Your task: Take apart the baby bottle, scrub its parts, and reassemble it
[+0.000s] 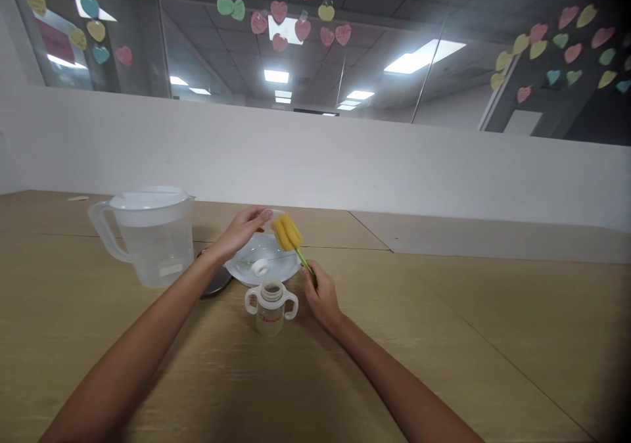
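My right hand (321,294) is closed around the green handle of a bottle brush (288,233) with a yellow sponge head. My left hand (245,231) grips a translucent, cup-shaped bottle cover (274,214), partly hidden behind its fingers and the sponge. The sponge head is up against the cover; whether it reaches inside, I cannot tell. Beneath both hands sits a wide bowl (240,269) of water, with a white ring-shaped cap (259,267) in it. An uncapped baby bottle (271,316) with two white handles and red lettering stands upright in front of the bowl.
A large translucent pitcher (160,246) with a white lid stands at the left. Between it and the bowl lies a dark round object (217,282), partly covered by my left forearm. Behind the wooden table (419,351) rises a white wall (305,167) with windows above.
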{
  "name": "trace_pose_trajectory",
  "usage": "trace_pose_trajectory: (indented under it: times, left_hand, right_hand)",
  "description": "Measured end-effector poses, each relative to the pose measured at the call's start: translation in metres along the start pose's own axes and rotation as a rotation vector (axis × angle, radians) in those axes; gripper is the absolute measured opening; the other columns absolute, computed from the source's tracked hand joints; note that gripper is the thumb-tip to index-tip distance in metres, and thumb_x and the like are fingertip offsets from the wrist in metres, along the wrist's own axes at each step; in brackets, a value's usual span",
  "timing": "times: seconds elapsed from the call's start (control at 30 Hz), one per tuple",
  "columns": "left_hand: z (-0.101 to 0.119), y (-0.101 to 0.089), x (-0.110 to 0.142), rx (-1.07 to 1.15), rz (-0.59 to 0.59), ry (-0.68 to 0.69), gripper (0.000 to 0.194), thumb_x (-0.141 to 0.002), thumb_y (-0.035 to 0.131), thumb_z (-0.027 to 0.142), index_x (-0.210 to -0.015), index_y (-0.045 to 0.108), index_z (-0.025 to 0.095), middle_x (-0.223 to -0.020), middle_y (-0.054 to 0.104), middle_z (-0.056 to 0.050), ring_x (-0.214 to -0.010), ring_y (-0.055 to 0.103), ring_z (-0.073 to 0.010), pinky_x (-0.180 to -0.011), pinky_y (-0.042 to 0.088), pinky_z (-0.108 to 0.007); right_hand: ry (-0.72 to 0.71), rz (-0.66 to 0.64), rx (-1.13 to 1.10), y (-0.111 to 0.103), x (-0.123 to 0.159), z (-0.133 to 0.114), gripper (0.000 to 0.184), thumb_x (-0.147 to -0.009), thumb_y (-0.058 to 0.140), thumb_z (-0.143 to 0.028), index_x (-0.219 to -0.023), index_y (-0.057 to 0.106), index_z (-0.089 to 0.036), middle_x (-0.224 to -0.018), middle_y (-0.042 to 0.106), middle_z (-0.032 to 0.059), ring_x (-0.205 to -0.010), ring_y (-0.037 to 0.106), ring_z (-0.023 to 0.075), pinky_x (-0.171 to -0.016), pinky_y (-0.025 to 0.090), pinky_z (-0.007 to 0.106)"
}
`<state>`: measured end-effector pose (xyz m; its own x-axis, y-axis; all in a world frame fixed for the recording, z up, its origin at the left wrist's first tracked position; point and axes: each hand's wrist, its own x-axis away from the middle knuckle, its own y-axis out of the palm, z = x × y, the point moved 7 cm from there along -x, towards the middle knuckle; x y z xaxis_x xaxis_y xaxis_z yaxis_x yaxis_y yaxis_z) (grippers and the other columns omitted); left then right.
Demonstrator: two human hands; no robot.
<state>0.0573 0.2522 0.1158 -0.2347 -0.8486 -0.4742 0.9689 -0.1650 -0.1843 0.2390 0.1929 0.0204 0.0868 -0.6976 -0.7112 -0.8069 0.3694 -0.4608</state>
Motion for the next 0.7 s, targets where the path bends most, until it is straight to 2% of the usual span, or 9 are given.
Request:
trace_pose_trajectory:
  times: [0.1,0.2,0.33,0.4,0.47,0.57,0.7]
  left_hand:
    - [0.007,0.0,0.003,-0.194,0.032,0.044,0.047,-0.073,0.059,0.052,-0.105,0.061,0.017,-0.102,0.063,-0.006,-0.089,0.056,-0.018,-0.077,0.045,-0.029]
    - [0.012,0.006,0.007,-0.38,-0.065,0.059,0.047,-0.064,0.069,0.046,-0.103,0.064,0.019,-0.099,0.064,-0.004,-0.081,0.056,-0.0175,-0.075,0.045,-0.03]
    - [0.029,0.022,0.017,-0.31,-0.295,0.162,0.046,-0.068,0.067,0.037,-0.111,0.061,0.022,-0.117,0.059,-0.003,-0.101,0.055,-0.02,-0.093,0.041,-0.034]
    - [0.035,0.025,0.02,-0.286,-0.322,0.163,0.049,-0.07,0.066,0.038,-0.117,0.059,0.024,-0.122,0.057,-0.003,-0.104,0.054,-0.0203,-0.093,0.041,-0.033]
    - [0.036,0.02,0.019,-0.366,-0.244,0.136,0.05,-0.069,0.066,0.043,-0.114,0.061,0.023,-0.114,0.061,-0.004,-0.093,0.057,-0.0194,-0.083,0.046,-0.032]
    - [0.037,0.006,0.013,-0.556,-0.057,0.14,0.048,-0.067,0.066,0.051,-0.104,0.065,0.021,-0.1,0.065,-0.005,-0.075,0.057,-0.0164,-0.07,0.047,-0.029]
    - [0.04,-0.031,0.008,-0.733,0.221,0.218,0.048,-0.077,0.057,0.049,-0.115,0.058,0.02,-0.11,0.06,-0.006,-0.082,0.059,-0.0173,-0.075,0.047,-0.027]
  right_hand:
    - [-0.029,-0.056,0.067,0.003,-0.001,0.002,0.029,-0.093,0.032,-0.032,-0.1,0.055,-0.018,-0.085,0.063,0.0054,-0.076,0.057,0.0175,-0.07,0.042,0.027]
    - [-0.044,-0.062,0.141,0.005,0.001,0.004,0.029,-0.092,0.031,-0.03,-0.102,0.056,-0.018,-0.088,0.065,0.0071,-0.078,0.059,0.0186,-0.07,0.043,0.028]
    - [-0.04,0.025,0.154,0.0,0.004,0.005,0.03,-0.092,0.031,-0.031,-0.102,0.056,-0.017,-0.085,0.065,0.0062,-0.072,0.06,0.0173,-0.066,0.044,0.027]
    - [-0.039,0.052,0.124,-0.003,0.005,0.003,0.03,-0.092,0.031,-0.032,-0.101,0.056,-0.017,-0.084,0.065,0.0056,-0.071,0.06,0.0166,-0.067,0.044,0.026]
    - [-0.048,0.041,0.101,-0.002,0.005,0.0,0.031,-0.093,0.031,-0.033,-0.101,0.056,-0.018,-0.085,0.065,0.0053,-0.072,0.06,0.0165,-0.068,0.044,0.026]
    - [-0.051,0.024,0.086,0.0,0.004,-0.003,0.031,-0.092,0.032,-0.033,-0.101,0.057,-0.018,-0.086,0.065,0.0052,-0.075,0.06,0.0168,-0.069,0.044,0.026]
    - [0.011,0.082,0.082,-0.004,0.001,0.001,0.031,-0.092,0.032,-0.034,-0.1,0.058,-0.017,-0.08,0.064,0.0034,-0.068,0.057,0.0156,-0.065,0.042,0.025]
